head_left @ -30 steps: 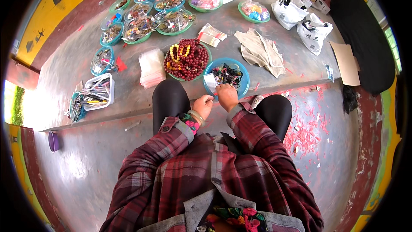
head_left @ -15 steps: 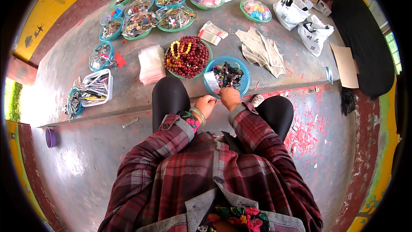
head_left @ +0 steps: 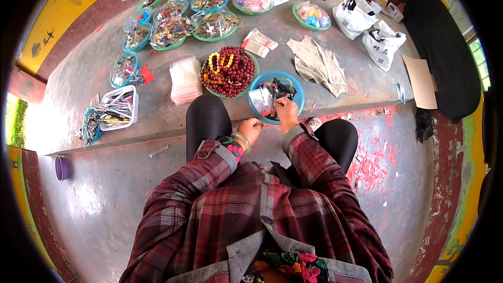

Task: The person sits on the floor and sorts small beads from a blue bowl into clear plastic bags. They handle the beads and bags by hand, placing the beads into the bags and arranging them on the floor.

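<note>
A blue basin (head_left: 299, 94) stands close to the ledge's front edge with dark stringed pieces (head_left: 282, 89) and a small clear plastic bag (head_left: 260, 97) in it. Over its near right part is my right hand (head_left: 286, 113), fingers pinched together among the dark strings; what is between the fingertips is too small to tell. My left hand (head_left: 250, 130), a pale bangle at its wrist, is held just left of the basin's near rim. Its fingers are curled closed, and anything inside them is hidden. Behind and left, a green basin (head_left: 257, 68) is heaped with dark red bead strings (head_left: 233, 73) and a yellow one.
Clear plastic bags (head_left: 185, 79) lie stacked left of the beads. A beige cloth (head_left: 318, 65) is spread at right. Several basins of packaged trinkets (head_left: 215, 24) fill the back, a white tray of pens (head_left: 118, 107) the left. Red scraps (head_left: 374, 162) litter the floor; white carrier bags (head_left: 385, 44) stand far right.
My right hand has moved from the basin's near rim slightly to the right and inward. More of the clear bag shows in the basin. My left hand has barely moved.
</note>
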Demonstrator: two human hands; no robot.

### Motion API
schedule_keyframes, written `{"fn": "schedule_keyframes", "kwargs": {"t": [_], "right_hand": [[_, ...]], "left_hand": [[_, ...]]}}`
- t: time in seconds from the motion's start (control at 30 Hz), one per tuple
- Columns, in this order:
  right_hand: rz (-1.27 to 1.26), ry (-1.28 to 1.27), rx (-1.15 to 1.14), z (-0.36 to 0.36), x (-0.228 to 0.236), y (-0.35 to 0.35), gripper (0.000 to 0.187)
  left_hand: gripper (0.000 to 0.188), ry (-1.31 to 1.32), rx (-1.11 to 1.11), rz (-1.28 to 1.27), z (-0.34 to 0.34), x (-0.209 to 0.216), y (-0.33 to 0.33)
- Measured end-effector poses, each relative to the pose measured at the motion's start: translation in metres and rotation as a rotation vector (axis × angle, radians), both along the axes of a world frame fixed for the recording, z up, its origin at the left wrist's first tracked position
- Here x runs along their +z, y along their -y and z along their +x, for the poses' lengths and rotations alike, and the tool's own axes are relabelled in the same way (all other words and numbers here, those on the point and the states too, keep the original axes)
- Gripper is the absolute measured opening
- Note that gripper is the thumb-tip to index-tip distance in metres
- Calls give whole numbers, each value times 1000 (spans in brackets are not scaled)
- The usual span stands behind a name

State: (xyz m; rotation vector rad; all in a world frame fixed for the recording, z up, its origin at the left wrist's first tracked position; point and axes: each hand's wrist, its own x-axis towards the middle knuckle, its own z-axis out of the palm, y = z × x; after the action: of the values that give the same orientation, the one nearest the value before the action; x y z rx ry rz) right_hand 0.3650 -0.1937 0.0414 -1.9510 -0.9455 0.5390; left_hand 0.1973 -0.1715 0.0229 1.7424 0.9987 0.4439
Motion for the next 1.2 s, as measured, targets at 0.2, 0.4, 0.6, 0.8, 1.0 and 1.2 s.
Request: {"fn": "schedule_keyframes", "kwargs": {"t": [0.2,0.4,0.6,0.8,1.0,1.2], "right_hand": [[190,391,116,-2,-17,1,9],[-42,471,252,-6,-48,2,15],[57,109,123,-3,-23,1,16],[152,-9,29,-3,-11,-3,16],[111,27,132,8,-10,-6,15],[-179,642,789,-3,58,18,16]], "left_hand": [[19,9,16,-18,0,-3,1],[19,7,20,-5,0,1,2],[19,9,9,-17,0,1,2],[21,-17,26,-15,0,-2,0],[24,-61,35,3,0,-1,-3],[42,145,101,677,2,33,3]]}}
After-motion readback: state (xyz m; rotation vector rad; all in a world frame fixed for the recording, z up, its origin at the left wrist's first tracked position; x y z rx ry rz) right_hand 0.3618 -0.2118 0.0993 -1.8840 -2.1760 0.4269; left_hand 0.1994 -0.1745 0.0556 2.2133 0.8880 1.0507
